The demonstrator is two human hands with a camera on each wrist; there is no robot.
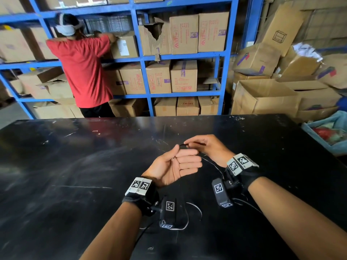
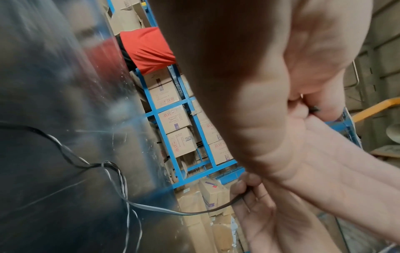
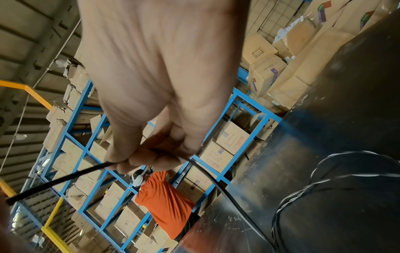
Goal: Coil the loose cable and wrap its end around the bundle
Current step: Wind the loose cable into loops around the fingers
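Right hand pinches the cable; left hand pinches its end; slack trails toward the worktop's near edge.

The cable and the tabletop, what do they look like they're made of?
Cable: thin and black with a smooth, slightly shiny jacket, probably rubber or plastic; it bends freely where it trails over the table.

Tabletop: hard, glossy black surface, perhaps laminate or painted board. It reflects the shelves and carries pale scratches and scuffs; the core material cannot be told.
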